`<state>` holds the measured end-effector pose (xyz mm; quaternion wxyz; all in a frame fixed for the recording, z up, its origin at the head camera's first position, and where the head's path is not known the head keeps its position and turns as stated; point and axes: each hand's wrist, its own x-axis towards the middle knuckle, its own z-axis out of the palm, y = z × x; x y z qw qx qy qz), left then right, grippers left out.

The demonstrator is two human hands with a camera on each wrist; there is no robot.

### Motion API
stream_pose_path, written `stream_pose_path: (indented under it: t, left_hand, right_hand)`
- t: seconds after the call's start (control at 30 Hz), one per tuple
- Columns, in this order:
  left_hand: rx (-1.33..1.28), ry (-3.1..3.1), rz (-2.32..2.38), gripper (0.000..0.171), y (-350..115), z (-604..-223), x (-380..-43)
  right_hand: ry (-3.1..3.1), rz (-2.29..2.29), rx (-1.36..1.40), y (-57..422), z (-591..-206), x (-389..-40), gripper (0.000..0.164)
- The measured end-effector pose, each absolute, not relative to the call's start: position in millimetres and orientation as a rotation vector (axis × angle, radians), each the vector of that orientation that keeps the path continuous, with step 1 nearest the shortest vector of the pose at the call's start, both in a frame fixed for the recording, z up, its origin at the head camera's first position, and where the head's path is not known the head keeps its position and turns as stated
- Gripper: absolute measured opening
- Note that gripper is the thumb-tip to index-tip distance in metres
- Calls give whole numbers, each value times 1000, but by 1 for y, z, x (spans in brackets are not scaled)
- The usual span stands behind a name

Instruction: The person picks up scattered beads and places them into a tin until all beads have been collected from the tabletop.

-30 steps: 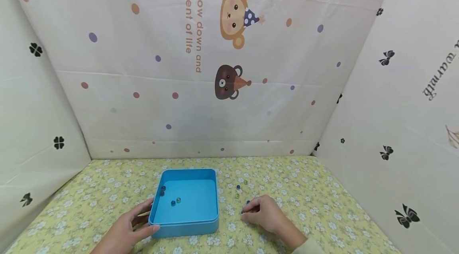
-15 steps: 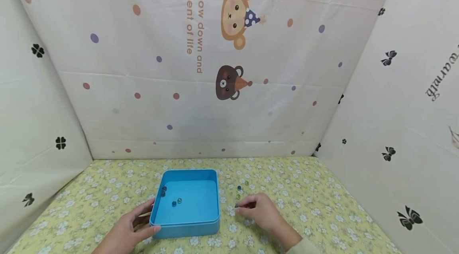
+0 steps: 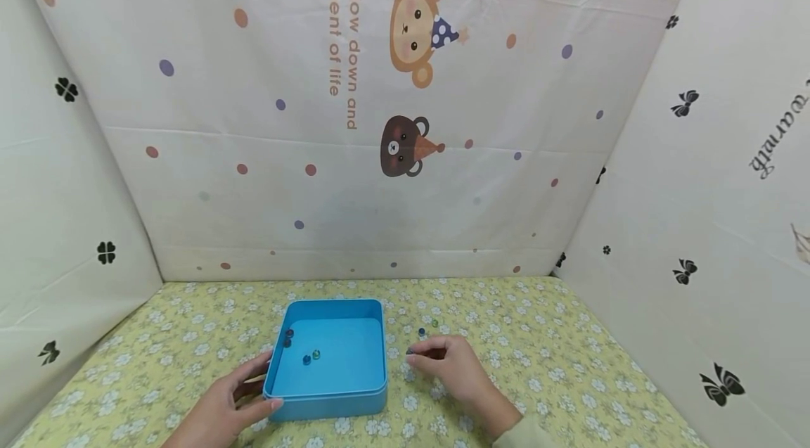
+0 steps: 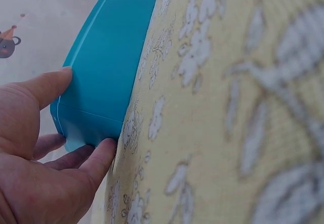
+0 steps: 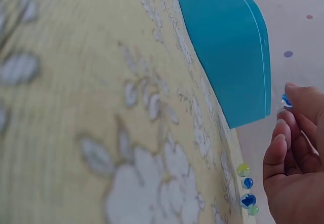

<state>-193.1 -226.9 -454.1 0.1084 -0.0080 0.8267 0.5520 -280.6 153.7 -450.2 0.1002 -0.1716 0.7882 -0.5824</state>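
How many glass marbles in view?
9: two dark marbles, a blue marble and a green marble inside the square blue plastic box; two greenish marbles and two blue marbles on the yellow floral cloth; another blue marble in the right hand. More may be hidden.

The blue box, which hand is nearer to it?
Left. The left hand grips the blue box at its near left corner; the right hand, pinching a marble, is apart from the box's right side.

The right hand's fingers (image 5: 288,122) partly hide a blue marble (image 5: 286,101).
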Motion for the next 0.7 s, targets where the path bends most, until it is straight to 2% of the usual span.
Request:
stream_pose_path:
  t: [0.7]
  left_hand:
    - [3, 2416, 1635, 89, -228, -453, -192]
  right_hand:
    - [2359, -1768, -655, 129, -444, -285, 31]
